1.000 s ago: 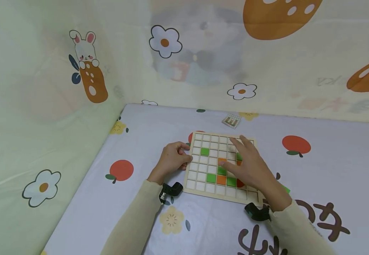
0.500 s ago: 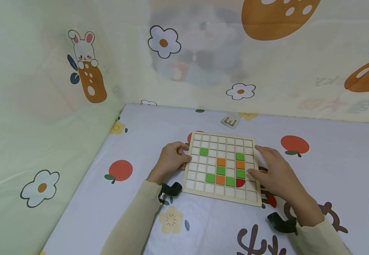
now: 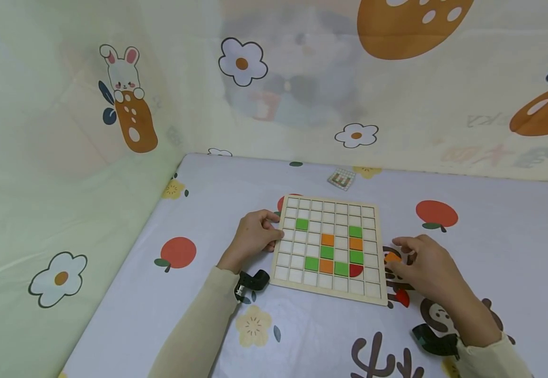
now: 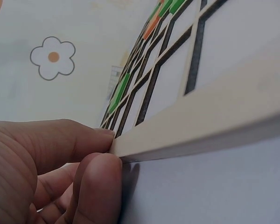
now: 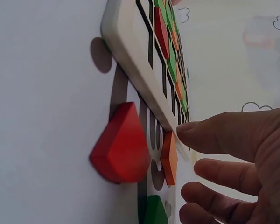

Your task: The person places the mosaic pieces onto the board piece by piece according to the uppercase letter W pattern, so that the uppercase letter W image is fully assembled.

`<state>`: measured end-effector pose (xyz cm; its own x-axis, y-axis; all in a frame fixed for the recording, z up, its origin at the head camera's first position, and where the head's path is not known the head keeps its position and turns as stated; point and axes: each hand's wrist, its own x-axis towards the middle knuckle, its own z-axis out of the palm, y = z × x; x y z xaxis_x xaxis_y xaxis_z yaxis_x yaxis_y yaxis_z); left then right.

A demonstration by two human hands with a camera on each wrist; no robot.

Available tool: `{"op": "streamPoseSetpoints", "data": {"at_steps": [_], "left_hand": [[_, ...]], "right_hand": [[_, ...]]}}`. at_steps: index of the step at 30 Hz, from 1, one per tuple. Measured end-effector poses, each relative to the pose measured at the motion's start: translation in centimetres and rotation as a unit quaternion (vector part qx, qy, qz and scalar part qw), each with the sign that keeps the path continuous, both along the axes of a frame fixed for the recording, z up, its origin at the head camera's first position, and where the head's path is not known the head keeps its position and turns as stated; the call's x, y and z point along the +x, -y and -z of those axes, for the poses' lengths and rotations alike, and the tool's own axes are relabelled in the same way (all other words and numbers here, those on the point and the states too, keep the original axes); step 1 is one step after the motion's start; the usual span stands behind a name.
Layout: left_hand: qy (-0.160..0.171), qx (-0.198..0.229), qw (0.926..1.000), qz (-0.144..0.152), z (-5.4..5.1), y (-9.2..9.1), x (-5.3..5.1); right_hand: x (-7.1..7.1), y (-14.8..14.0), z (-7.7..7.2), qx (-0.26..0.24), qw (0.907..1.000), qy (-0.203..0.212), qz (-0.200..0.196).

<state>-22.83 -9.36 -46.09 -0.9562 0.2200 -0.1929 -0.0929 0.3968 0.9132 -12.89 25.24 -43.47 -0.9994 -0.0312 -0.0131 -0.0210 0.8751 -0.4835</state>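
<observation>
A wooden grid board lies flat on the table, with green, orange and red pieces in some of its cells. At its left edge, my left hand pinches the frame between thumb and forefinger. Right of the board, my right hand hovers with its fingers spread and bent a little. Its thumb is close to a loose orange tile, seemingly apart from it. A loose red piece with a rounded side and a green one lie nearby on the cloth in the right wrist view.
Behind the board lies a small card with a grid pattern. Printed cloth covers the table, and fabric walls rise at the back and left. Dark cameras sit at both wrists.
My right hand has moved from over the board to the right, past its edge, uncovering the coloured cells and coming beside the loose orange tile. The left hand stays at the board's left edge.
</observation>
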Motion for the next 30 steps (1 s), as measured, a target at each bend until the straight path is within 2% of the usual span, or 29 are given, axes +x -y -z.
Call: {"op": "streamPoseSetpoints", "data": {"at_steps": [11, 18, 24, 30], "left_hand": [[-0.002, 0.002, 1.0, 0.0, 0.0, 0.0, 0.1], [-0.004, 0.001, 1.0, 0.0, 0.1, 0.0, 0.0], [-0.006, 0.001, 1.0, 0.0, 0.1, 0.0, -0.1], [-0.007, -0.001, 1.0, 0.001, 0.0, 0.1, -0.1]], "right_hand": [[-0.1, 0.0, 0.5, -0.004, 0.9989, 0.042, 0.021], [0.0, 0.0, 0.4, -0.015, 0.9987, 0.044, 0.022], [-0.3, -0.6, 0.5, -0.055, 0.9966, 0.055, 0.027], [-0.6, -1.5, 0.5, -0.087, 0.9933, 0.076, 0.008]]}}
